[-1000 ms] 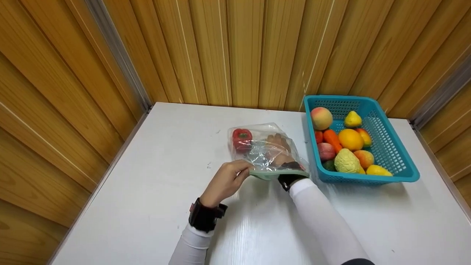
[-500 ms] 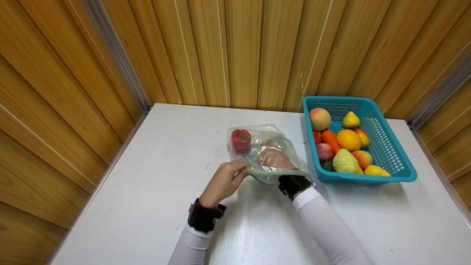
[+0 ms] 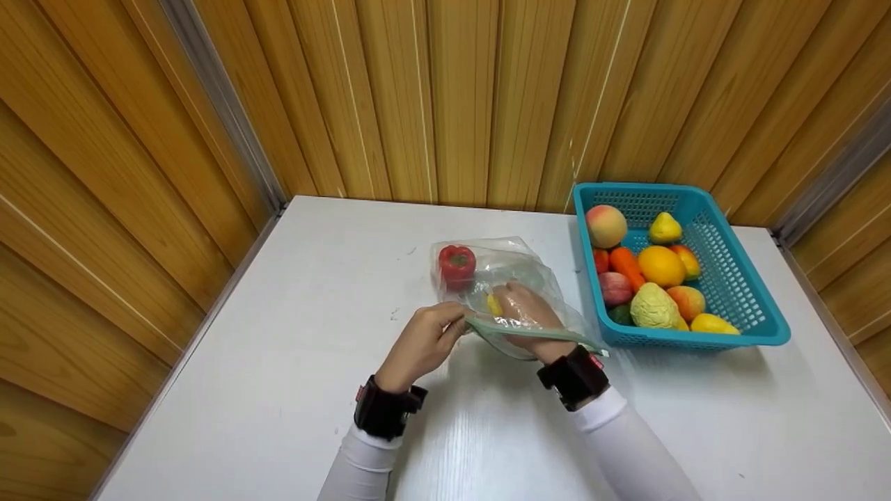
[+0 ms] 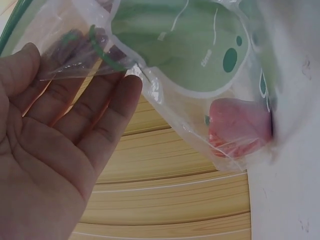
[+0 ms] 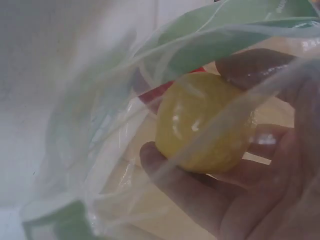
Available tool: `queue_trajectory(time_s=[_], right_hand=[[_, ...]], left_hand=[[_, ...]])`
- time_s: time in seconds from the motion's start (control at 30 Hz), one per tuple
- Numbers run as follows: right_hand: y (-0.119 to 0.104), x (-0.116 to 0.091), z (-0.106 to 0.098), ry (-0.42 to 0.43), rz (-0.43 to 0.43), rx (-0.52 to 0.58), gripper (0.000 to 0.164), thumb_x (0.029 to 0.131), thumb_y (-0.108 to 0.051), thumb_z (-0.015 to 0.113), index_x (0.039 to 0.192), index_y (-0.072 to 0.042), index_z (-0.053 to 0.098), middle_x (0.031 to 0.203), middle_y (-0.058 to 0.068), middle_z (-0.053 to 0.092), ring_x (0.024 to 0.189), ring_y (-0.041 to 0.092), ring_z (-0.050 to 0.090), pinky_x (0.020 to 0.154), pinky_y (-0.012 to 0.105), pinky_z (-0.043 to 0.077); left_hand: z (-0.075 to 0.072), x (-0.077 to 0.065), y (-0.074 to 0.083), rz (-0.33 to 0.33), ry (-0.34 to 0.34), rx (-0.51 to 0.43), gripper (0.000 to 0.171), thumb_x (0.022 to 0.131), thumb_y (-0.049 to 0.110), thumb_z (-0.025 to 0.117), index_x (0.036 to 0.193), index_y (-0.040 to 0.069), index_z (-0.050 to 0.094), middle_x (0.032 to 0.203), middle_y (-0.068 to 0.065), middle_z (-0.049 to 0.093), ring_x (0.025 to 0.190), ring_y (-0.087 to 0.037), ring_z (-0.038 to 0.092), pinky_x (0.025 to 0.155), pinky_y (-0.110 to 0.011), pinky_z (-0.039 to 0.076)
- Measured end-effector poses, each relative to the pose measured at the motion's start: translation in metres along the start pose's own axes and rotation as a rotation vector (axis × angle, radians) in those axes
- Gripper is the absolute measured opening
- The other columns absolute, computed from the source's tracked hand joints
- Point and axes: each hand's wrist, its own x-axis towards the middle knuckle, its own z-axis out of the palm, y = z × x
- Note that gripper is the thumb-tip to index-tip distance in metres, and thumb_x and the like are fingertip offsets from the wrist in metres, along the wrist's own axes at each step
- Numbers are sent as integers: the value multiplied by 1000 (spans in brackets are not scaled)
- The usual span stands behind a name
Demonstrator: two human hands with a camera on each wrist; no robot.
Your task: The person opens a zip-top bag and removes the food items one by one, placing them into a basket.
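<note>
A clear zip bag (image 3: 505, 252) with green print and a green rim lies on the white table. Inside, at its far left, is a red bell pepper (image 3: 457, 266), seen through the plastic in the left wrist view as well. My left hand (image 3: 424, 342) pinches the left end of the bag's rim between thumb and fingers. Through the bag's mouth reaches my right hand (image 3: 530, 313), its wrist outside the rim. It grips a rounded yellow fruit (image 5: 202, 122) with thumb and fingers; only a bit of the fruit shows in the head view.
A turquoise basket (image 3: 755, 285) stands to the right of the bag. It holds a peach (image 3: 606, 226), an orange (image 3: 662, 265), a carrot (image 3: 626, 266) and several other fruits and vegetables. Wood-patterned walls (image 3: 459, 104) border the table at the back and sides.
My right hand has drawn back toward the bag's mouth, bringing its wrist out and the yellow fruit into sight. The left hand keeps its pinch on the rim; the pepper lies about where it was.
</note>
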Motion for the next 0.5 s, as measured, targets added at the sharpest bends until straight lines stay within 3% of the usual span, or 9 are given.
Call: queue_trajectory(time_s=[0.17,0.27,0.5], right_hand=[[2,-16,-6,-67,109,40,30,94,-12,67,119,3,65,120,24,63,108,40,60,98,54,51],[1,-27,-11,-71,143,52,39,95,-14,71,130,2,62,131,26,58,114,41,58,102,56,50],[5,-44,-10,90,-8,1,45,89,-7,78,128,8,62,125,30,61,111,43,62,95,54,54]], left_hand=[[-1,0,0,-1,-6,2,15,102,3,62,101,6,76,95,-2,73,86,-9,62,79,-29,54],[-1,0,0,-15,-11,-19,15,102,4,62,102,6,76,97,-2,73,88,-9,62,80,-29,55],[0,-1,-2,-8,-12,-31,15,102,8,63,107,5,77,101,-2,75,92,-10,66,82,-30,56]])
